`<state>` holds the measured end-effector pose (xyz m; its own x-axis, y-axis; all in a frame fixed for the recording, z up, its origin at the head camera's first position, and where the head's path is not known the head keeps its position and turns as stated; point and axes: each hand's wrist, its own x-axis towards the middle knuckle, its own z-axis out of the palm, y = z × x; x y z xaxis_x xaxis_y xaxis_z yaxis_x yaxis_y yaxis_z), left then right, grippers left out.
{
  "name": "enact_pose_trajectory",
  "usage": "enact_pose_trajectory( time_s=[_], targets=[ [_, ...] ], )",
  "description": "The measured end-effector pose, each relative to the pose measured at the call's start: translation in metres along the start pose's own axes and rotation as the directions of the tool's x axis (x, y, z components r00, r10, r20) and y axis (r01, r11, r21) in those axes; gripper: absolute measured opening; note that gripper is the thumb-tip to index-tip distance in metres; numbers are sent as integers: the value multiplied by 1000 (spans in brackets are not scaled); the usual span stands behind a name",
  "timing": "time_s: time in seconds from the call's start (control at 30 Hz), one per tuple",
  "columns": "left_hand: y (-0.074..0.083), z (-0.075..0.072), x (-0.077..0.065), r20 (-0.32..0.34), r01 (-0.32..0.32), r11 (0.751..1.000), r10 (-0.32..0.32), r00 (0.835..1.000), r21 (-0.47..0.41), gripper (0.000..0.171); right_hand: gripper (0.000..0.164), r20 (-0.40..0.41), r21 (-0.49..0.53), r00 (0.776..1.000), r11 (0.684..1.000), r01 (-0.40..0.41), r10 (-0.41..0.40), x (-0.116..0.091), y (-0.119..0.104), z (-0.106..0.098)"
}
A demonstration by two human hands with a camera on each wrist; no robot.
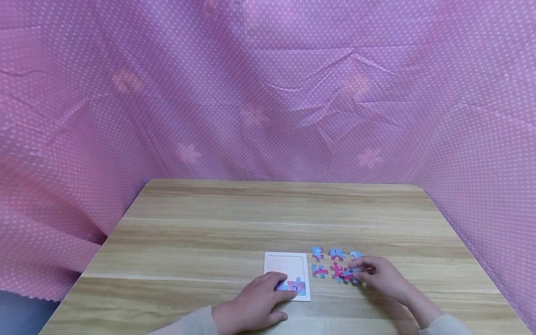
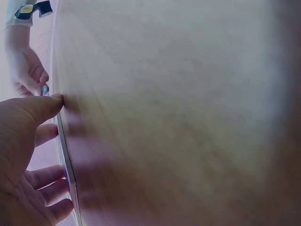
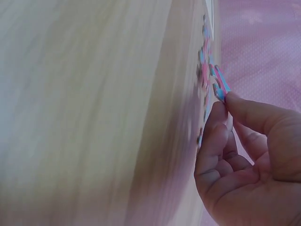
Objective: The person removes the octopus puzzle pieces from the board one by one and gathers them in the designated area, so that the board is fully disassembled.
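Note:
A white puzzle tray (image 1: 289, 265) lies on the table, with joined blue and pink jigsaw pieces (image 1: 298, 286) along its near edge. My left hand (image 1: 256, 300) rests over the tray's near left part, fingers extended, covering some of those pieces. In the left wrist view its fingertips touch the tray edge (image 2: 70, 172). To the right of the tray, my right hand (image 1: 385, 278) pinches a blue and pink jigsaw piece (image 3: 221, 84) between thumb and forefinger, tilted above the tabletop. In the head view the held piece overlaps a mostly pink piece (image 1: 335, 268).
Loose jigsaw pieces lie in two rows right of the tray, among them a corner piece (image 1: 317, 252), a blue-topped piece (image 1: 336, 253) and a piece in the nearer row (image 1: 319, 271). Pink dotted cloth (image 1: 268, 130) hangs around the wooden table (image 1: 201, 242).

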<state>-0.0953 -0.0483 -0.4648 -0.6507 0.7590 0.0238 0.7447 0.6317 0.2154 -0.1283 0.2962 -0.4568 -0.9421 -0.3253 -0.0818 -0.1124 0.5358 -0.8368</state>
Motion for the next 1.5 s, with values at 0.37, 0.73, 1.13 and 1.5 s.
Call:
enact_pose_trajectory(
  time_s=[0.37,0.73,1.13,1.5],
  targets=[
    [13,0,0,19,25,999,-25,1000,-25,48,22,2,-57,1000,998,-26,27,-13,13,-21],
    [14,4,0,-5,8,1000,-8,1000,-20,48,22,-77,-90,992,990,-105,98,-11,14,-19],
    [14,2,-1,16,23,999,-22,1000,-31,49,22,-124,-94,987,988,-119,107,-9,2,-9],
    [2,-1,-8,-34,14,999,-16,999,-51,47,22,-44,47,998,998,-33,35,8,-25,27]
  ],
)
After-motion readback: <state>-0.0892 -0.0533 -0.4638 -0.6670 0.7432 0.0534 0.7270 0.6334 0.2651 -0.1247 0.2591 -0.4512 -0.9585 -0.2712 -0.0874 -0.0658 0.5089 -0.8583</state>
